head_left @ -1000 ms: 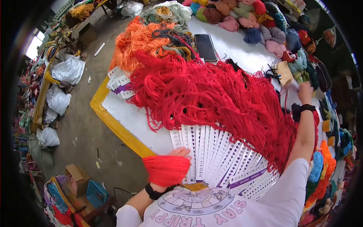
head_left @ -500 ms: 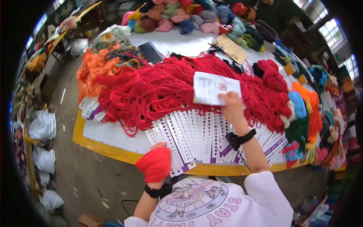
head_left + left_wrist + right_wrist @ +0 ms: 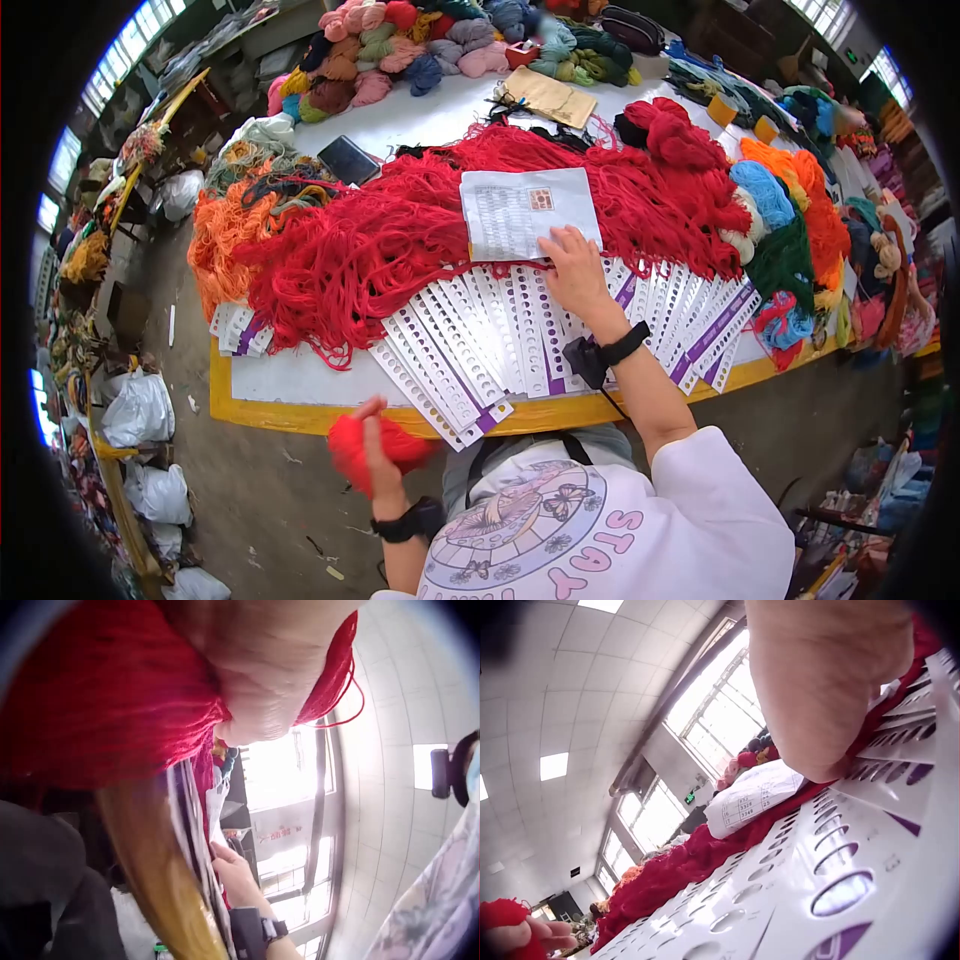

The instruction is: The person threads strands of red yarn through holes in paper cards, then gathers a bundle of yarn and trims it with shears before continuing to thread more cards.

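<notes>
In the head view my left hand (image 3: 380,465) is off the table's front edge, thumb up, with a bundle of bright red yarn (image 3: 348,445) looped around it. The right wrist view shows its fingers (image 3: 553,930) extended past the yarn. My right hand (image 3: 576,275) rests its fingers on the lower right corner of a white printed sheet (image 3: 505,225). That sheet lies over a long heap of red yarn (image 3: 370,240). Below the heap, white cards with punched holes (image 3: 450,335) fan out toward me.
The white table has a yellow front edge (image 3: 290,416). A phone (image 3: 348,160), orange yarn (image 3: 220,240) and a brown envelope (image 3: 550,97) lie around the heap. Coloured skeins (image 3: 400,55) are piled at the back, with blue yarn (image 3: 770,195) on the right.
My right hand has brought the printed sheet from the far right onto the red heap and laid it there. My left hand has moved off the cards toward me, still carrying its yarn.
</notes>
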The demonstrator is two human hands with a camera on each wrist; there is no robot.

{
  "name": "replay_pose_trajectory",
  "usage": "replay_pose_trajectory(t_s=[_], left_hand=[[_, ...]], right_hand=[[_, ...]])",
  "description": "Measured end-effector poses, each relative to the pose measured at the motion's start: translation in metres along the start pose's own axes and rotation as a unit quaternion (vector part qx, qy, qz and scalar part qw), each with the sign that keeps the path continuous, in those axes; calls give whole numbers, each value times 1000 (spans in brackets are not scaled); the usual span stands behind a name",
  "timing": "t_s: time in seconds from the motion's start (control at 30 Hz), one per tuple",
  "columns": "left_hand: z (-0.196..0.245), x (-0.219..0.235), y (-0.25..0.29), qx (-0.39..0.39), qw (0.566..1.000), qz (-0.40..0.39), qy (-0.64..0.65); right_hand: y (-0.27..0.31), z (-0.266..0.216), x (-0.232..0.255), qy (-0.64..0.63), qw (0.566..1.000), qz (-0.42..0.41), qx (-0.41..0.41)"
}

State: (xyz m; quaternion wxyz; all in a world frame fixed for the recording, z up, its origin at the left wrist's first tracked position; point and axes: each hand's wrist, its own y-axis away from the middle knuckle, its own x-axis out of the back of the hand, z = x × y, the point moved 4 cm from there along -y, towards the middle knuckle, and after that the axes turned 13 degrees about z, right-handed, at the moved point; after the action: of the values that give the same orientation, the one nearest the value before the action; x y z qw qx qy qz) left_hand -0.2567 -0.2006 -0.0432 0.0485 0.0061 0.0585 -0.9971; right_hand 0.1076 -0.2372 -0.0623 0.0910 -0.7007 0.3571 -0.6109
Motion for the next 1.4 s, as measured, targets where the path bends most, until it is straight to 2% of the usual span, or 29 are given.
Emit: replay_pose_trajectory(t_s=[0.03, 0.07, 0.1, 0.17, 0.2, 0.27, 0.3, 0.33, 0.37, 0.43, 0.47, 0.5, 0.53, 0.57, 0.63, 0.67, 0.7, 0.77, 0.8, 0.9, 0.93, 1.03, 1.07, 1.1, 1.27, 1.4], left_hand=[[-14, 20, 1, 115, 985, 22, 130], [-24, 35, 3, 227, 939, 45, 255], [-21, 43, 3, 230, 922, 14, 312], [-10, 54, 2, 235, 875, -47, 421], [-6, 55, 1, 243, 880, -53, 404], [11, 40, -1, 236, 891, -115, 370], [20, 30, -2, 233, 895, -140, 353], [22, 23, 0, 263, 889, -157, 339], [27, 15, -1, 224, 914, -169, 293], [37, -9, -4, 142, 949, -200, 198], [45, -18, -4, 47, 974, -197, 99], [55, -27, -3, -48, 980, -191, -2], [63, -34, -2, -114, 971, -198, -68], [71, -42, -1, -179, 955, -197, -131], [81, -51, 2, -250, 923, -224, -189], [77, -50, 3, -176, 943, -242, -147], [72, -48, 3, -98, 966, -235, -51], [56, -48, 2, 60, 966, -209, 141], [53, -48, 1, 70, 961, -223, 147], [50, -56, 4, 118, 946, -258, 157], [48, -58, 4, 156, 937, -260, 174], [50, -59, 1, 222, 916, -261, 208], [48, -58, -2, 228, 917, -259, 200], [41, -58, -4, 245, 914, -238, 217], [37, -53, -17, 280, 908, -202, 237], [30, -54, -22, 311, 899, -159, 265]], right_hand=[[0, -4, 7, -17, 1000, 10, 1], [-2, -12, 17, -35, 999, 19, 3], [-5, -21, 27, -53, 998, 29, 6], [-5, -46, 38, -177, 984, -27, 3], [-2, -60, 42, -237, 970, -55, 3], [12, -94, 41, -328, 936, -127, -25], [15, -113, 43, -392, 911, -127, -9], [20, -131, 42, -429, 890, -153, -1], [25, -149, 43, -472, 858, -203, -11], [33, -174, 46, -497, 824, -272, 27], [36, -182, 49, -524, 805, -277, 37], [38, -189, 52, -550, 785, -280, 45], [39, -194, 56, -575, 765, -284, 53], [37, -194, 59, -586, 757, -288, 20], [33, -197, 68, -606, 736, -297, -47], [29, -195, 71, -611, 730, -299, -69], [31, -191, 64, -639, 700, -303, -100], [32, -185, 48, -691, 633, -310, -161], [31, -181, 50, -646, 627, -354, -253], [27, -185, 44, -630, 687, -314, -180], [26, -186, 45, -633, 694, -292, -180], [23, -189, 43, -675, 621, -301, -263], [16, -187, 52, -650, 649, -292, -267], [15, -186, 48, -668, 643, -257, -273], [16, -185, 33, -687, 588, -274, -327], [12, -191, 30, -660, 625, -287, -302]])
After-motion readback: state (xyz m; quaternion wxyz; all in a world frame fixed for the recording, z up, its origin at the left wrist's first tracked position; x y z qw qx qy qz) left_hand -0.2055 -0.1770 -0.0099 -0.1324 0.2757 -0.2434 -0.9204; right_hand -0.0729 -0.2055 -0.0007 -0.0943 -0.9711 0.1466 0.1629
